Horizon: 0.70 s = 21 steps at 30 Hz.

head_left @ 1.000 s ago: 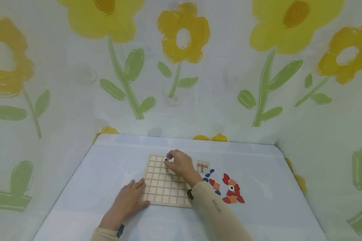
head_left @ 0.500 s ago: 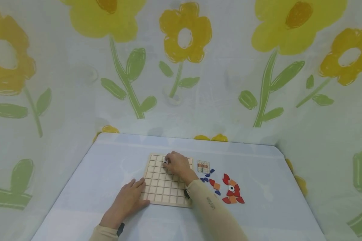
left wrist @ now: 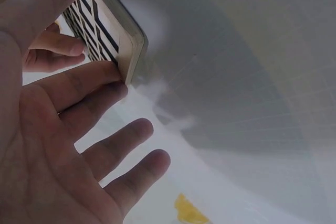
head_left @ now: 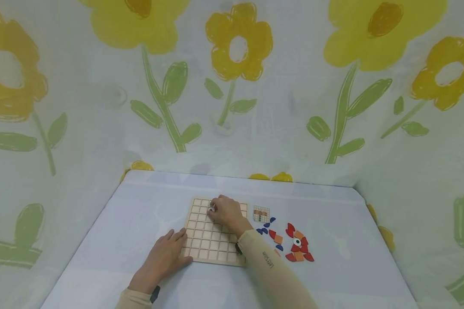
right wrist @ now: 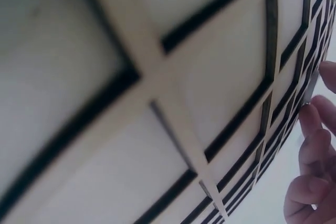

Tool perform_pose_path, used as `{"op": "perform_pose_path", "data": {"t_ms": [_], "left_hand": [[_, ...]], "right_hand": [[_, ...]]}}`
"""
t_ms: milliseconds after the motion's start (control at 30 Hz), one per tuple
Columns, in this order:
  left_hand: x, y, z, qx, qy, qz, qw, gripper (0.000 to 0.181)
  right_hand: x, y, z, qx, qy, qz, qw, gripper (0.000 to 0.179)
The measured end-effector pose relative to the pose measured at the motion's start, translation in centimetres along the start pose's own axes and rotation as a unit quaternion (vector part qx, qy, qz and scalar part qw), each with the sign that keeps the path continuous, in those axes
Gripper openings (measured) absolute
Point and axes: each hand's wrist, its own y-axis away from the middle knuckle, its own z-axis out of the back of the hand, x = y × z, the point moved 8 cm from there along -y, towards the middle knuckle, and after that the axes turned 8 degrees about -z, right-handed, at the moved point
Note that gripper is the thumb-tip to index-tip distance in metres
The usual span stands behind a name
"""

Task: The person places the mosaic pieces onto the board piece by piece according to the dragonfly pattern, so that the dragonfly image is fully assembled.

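Pinched between the thumb and fingers of my right hand (head_left: 229,212) is a small white disc with a black dot (head_left: 211,209), held at the far part of a wooden grid board (head_left: 212,244). The disc is partly hidden by the fingers, and I cannot tell whether it touches the board. My left hand (head_left: 164,257) rests at the board's near left corner, its fingers fairly straight. In the left wrist view its index finger (left wrist: 100,74) touches the board's edge. The right wrist view shows the grid cells up close, with fingers (right wrist: 315,148) at the right.
Right of the board lies a small pattern card (head_left: 261,214). Near it are blue half-round pieces (head_left: 262,231), an orange square (head_left: 278,240), several red pieces (head_left: 291,256) and another white disc with a black dot (head_left: 297,242). Flowered cloth (head_left: 232,141) surrounds the table.
My right hand has lowered slightly and drawn a little nearer with the white disc. The left hand stays at the board's corner.
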Motion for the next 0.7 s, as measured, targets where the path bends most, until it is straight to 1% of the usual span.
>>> {"op": "perform_pose_path", "data": {"t_ms": [233, 400, 533, 700], "left_hand": [[-0.05, 0.02, -0.01, -0.003, -0.003, -0.004, 1.0, 0.077], [-0.13, -0.08, -0.15, 0.0, -0.009, -0.006, 0.9999, 0.077], [-0.2, -0.13, -0.14, -0.001, -0.005, -0.006, 1.0, 0.077], [-0.1, 0.04, 0.02, 0.0, -0.006, -0.002, 1.0, 0.078]], "right_hand": [[0.05, 0.01, -0.07, 0.009, 0.01, 0.002, 0.9999, 0.02], [0.03, 0.01, -0.17, 0.012, 0.01, -0.001, 0.9999, 0.022], [-0.14, -0.01, -0.18, 0.011, 0.008, -0.007, 0.9999, 0.022], [0.04, 0.0, -0.23, 0.014, 0.0, -0.003, 0.9999, 0.023]]}}
